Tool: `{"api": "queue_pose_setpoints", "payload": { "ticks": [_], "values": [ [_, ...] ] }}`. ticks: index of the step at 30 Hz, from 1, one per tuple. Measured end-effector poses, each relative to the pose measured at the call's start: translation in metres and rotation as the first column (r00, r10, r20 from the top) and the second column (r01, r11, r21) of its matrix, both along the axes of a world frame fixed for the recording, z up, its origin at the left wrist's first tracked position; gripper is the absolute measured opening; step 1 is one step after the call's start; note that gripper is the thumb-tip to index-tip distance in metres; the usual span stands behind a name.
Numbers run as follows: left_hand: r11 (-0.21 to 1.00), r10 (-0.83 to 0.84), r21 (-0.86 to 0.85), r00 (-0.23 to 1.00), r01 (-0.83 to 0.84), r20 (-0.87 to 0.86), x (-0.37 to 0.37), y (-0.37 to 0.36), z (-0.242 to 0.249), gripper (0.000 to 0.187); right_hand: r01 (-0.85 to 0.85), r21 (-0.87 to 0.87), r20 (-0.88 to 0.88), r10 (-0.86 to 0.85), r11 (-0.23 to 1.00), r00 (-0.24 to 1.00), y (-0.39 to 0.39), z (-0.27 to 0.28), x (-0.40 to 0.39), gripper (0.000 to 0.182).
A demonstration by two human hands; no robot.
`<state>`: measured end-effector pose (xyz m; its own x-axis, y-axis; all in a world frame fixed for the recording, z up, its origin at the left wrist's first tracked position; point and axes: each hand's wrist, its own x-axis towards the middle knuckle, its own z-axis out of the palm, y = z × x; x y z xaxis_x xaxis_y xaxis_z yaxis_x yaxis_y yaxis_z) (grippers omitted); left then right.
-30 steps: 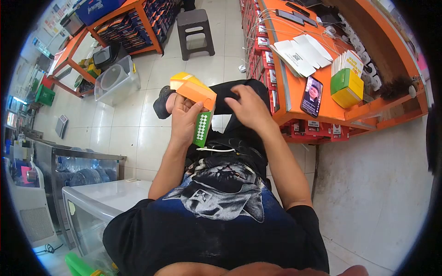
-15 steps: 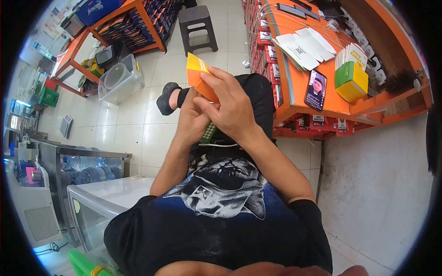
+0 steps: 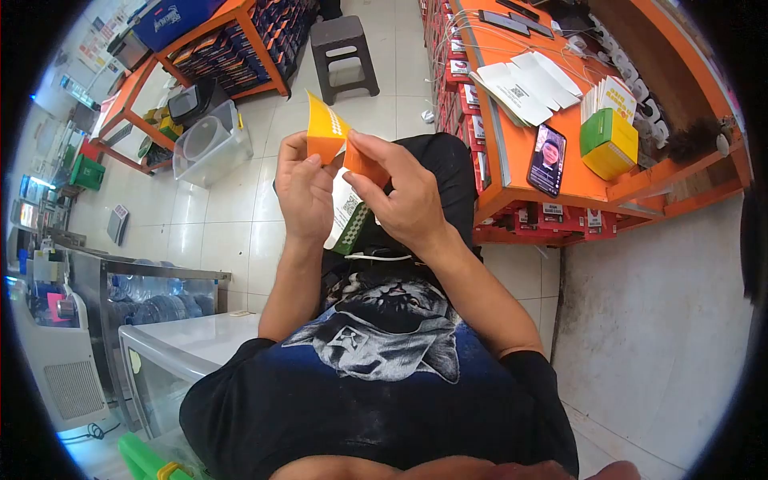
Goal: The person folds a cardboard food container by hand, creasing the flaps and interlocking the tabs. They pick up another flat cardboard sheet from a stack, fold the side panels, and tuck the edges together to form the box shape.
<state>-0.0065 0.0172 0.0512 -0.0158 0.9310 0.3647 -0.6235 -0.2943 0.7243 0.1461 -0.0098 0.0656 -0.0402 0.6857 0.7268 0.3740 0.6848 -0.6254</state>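
Note:
Both hands are on a small orange and yellow cardboard carton (image 3: pixel 326 126), partly folded with one yellow flap standing up. My left hand (image 3: pixel 308 188) grips its left side, thumb on the orange panel. On the right side, my right hand (image 3: pixel 404 188) pinches the orange card between thumb and fingers. Below the hands, over my lap, shows a white and green printed card (image 3: pixel 346 212) with a QR code; its upper part is hidden behind the hands.
On the orange table (image 3: pixel 496 160) at right are a phone (image 3: pixel 549 160) showing video, a green and yellow box (image 3: pixel 610 142), flat white cards (image 3: pixel 528 88) and cables. A dark stool (image 3: pixel 342 48) stands ahead. Left are a clear plastic bin (image 3: pixel 212 152) and a white-topped cabinet (image 3: pixel 196 340).
My hands have moved apart, the left one shifting left and up onto the carton's side. The carton has opened out, and more of the white card below shows.

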Motion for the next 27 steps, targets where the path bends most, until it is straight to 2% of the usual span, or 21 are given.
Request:
{"api": "queue_pose_setpoints", "payload": {
  "ticks": [2,3,5,7,9,10,11,12,13,15,16,18,22,24,27],
  "values": [
    [1.0,0.01,-0.029,0.999,-0.011,-0.05,-0.001,0.002,0.005,0.025,-0.052,0.019,-0.086,0.053,0.998,0.995,0.001,-0.003,-0.001,0.03],
    [0.998,0.018,-0.059,0.995,-0.024,-0.1,-0.002,0.002,0.007,0.024,-0.052,0.019,-0.085,0.054,0.998,0.995,0.002,-0.004,-0.001,0.03],
    [0.995,0.008,-0.096,0.996,-0.016,-0.09,-0.007,0.002,0.011,0.022,-0.091,0.087,0.003,0.091,0.992,0.996,0.004,-0.005,0.001,0.026],
    [0.991,-0.003,-0.134,0.997,-0.008,-0.079,-0.007,0.003,0.01,0.02,-0.091,0.085,-0.02,0.093,0.992,0.996,0.003,-0.005,0.001,0.025],
    [0.996,0.077,-0.026,0.991,-0.081,-0.107,-0.006,0.004,0.005,0.018,-0.093,0.08,-0.045,0.097,0.992,0.994,0.002,-0.007,-0.001,0.025],
    [0.996,0.078,-0.026,0.991,-0.082,-0.107,-0.004,0.003,0.004,0.018,-0.086,0.015,-0.167,0.087,0.996,0.982,0.002,-0.01,-0.003,0.023],
    [0.987,0.159,0.053,0.969,-0.151,-0.191,0.001,0.0,0.004,0.012,-0.087,-0.049,-0.285,0.069,0.995,0.956,0.003,-0.011,-0.004,0.022],
    [0.967,0.243,0.138,0.933,-0.213,-0.266,0.004,-0.001,0.004,0.006,-0.078,-0.001,-0.321,0.073,0.997,0.944,0.006,-0.009,-0.004,0.019],
    [0.967,0.245,0.138,0.933,-0.214,-0.266,0.005,0.0,0.001,0.006,-0.079,-0.001,-0.321,0.075,0.997,0.944,0.006,-0.007,-0.004,0.019],
    [0.92,0.35,0.302,0.873,-0.251,-0.339,0.007,0.001,-0.007,0.005,-0.125,-0.067,-0.439,0.083,0.99,0.895,0.006,-0.003,-0.005,0.017],
    [0.929,0.319,0.296,0.888,-0.224,-0.331,0.008,0.002,-0.01,0.005,-0.124,-0.068,-0.439,0.082,0.99,0.895,0.005,-0.001,-0.004,0.017],
    [0.944,0.293,0.254,0.888,-0.211,-0.354,0.01,-0.004,-0.008,0.004,0.018,0.036,-0.256,-0.009,0.999,0.967,0.005,0.002,-0.002,0.016],
    [0.96,0.251,0.219,0.877,-0.173,-0.41,0.01,-0.01,-0.005,0.004,0.048,0.033,-0.26,-0.038,0.998,0.965,0.002,0.001,-0.004,0.015],
    [0.963,0.237,0.217,0.883,-0.159,-0.404,0.01,-0.012,-0.005,0.006,-0.025,-0.094,-0.437,-0.019,0.995,0.899,0.0,-0.001,-0.007,0.016],
    [0.964,0.227,0.225,0.883,-0.144,-0.41,0.01,-0.011,-0.007,0.008,-0.007,-0.066,-0.405,-0.02,0.998,0.914,0.003,-0.003,-0.005,0.016]
  ]
}}
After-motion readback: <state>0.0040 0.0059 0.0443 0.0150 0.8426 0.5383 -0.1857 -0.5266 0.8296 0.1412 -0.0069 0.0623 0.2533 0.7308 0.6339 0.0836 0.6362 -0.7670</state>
